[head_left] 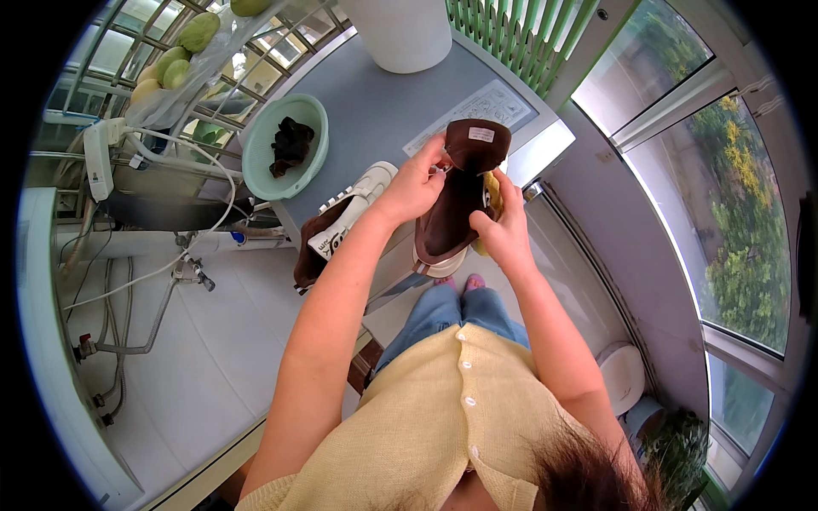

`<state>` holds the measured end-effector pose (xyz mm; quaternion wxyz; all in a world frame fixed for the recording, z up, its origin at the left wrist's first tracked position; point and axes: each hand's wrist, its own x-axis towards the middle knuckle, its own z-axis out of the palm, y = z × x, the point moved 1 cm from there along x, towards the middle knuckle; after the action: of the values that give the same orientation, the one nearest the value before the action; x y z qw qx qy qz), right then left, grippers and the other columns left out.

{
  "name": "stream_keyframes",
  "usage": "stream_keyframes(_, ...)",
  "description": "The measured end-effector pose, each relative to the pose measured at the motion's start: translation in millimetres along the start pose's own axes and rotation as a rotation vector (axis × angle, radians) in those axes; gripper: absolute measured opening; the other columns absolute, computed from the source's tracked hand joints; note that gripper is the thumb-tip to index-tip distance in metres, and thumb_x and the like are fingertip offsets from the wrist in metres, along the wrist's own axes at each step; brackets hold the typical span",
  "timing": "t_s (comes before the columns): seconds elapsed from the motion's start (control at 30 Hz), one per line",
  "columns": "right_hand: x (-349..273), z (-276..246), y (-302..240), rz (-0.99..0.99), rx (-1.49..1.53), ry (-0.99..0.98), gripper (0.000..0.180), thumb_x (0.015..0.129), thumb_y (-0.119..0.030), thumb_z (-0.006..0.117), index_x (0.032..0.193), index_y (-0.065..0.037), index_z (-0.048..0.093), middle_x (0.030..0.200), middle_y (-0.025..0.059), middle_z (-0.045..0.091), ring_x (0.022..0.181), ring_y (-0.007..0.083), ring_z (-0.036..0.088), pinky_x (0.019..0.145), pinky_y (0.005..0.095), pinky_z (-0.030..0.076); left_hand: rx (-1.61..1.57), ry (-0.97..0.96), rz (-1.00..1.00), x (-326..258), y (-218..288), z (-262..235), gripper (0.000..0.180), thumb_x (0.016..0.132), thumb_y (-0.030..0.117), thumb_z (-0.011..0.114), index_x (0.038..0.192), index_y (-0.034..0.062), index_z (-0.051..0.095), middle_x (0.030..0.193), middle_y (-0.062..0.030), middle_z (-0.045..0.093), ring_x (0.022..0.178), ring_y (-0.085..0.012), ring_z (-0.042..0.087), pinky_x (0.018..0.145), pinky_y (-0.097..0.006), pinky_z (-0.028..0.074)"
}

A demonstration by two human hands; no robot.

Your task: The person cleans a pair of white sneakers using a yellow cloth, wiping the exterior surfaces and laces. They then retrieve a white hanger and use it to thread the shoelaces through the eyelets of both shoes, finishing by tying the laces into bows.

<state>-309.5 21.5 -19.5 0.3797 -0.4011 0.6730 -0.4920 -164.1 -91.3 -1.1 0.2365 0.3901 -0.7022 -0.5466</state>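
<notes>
Both my hands hold a high-top shoe point(444, 215) with a dark brown lining, in front of my body by the table edge. Its tongue point(477, 145) is pulled up and has a small white label inside. My left hand point(415, 185) is closed, pinching the shoe near the base of the tongue. Around the other side of the opening, my right hand point(508, 220) grips the shoe; something yellow, perhaps a cloth, shows beside its fingers. The matching white shoe point(362, 194), also brown inside, lies on the table left of my left forearm.
On the grey-topped table point(362, 111) stand a pale green basin point(314, 162) with dark crumpled cloth point(291, 146) inside and a white bucket point(399, 34). A white cable point(232, 192) hangs at the left, near pipes and a tap point(201, 277). Windows line the right.
</notes>
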Motion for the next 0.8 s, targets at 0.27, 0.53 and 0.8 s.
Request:
stream_keyframes(0.27, 0.4, -4.8, -13.0, 0.060, -0.036, -0.050, 0.066, 0.069, -0.014, 0.063, 0.133, -0.003, 0.047, 0.116, 0.0160, 0.047, 0.106, 0.0330, 0.054, 0.096, 0.0378, 0.045, 0.075, -0.033, 0.154, -3.0, 7.0, -2.2, 0.049, 0.081, -0.011, 0.044, 0.126, 0.0051, 0.056, 0.119, -0.0118, 0.062, 0.109, -0.0253, 0.060, 0.094, -0.034, 0.047)
stream_keyframes(0.53, -10.3, 4.7, -4.9, 0.187, 0.572, 0.057, 0.083, 0.077, -0.017, 0.072, 0.147, 0.003, 0.032, 0.139, 0.0147, 0.047, 0.124, 0.0231, 0.049, 0.103, 0.0329, 0.041, -0.095, 0.002, 0.217, 0.4, -10.1, 1.1, 0.044, 0.078, -0.015, 0.039, 0.109, 0.0032, 0.064, 0.105, -0.0106, 0.069, 0.100, -0.0228, 0.064, 0.089, -0.032, 0.048)
stream_keyframes(0.8, -8.2, 5.8, 7.5, 0.174, 0.585, 0.011, 0.074, 0.083, -0.022, 0.073, 0.145, -0.003, 0.038, 0.131, 0.0090, 0.046, 0.120, 0.0202, 0.050, 0.103, 0.0314, 0.039, 0.117, 0.058, 0.288, 0.0, -12.7, 4.1, 0.032, 0.083, -0.004, 0.044, 0.106, 0.0021, 0.066, 0.105, -0.0170, 0.067, 0.106, -0.0304, 0.060, 0.095, -0.036, 0.046)
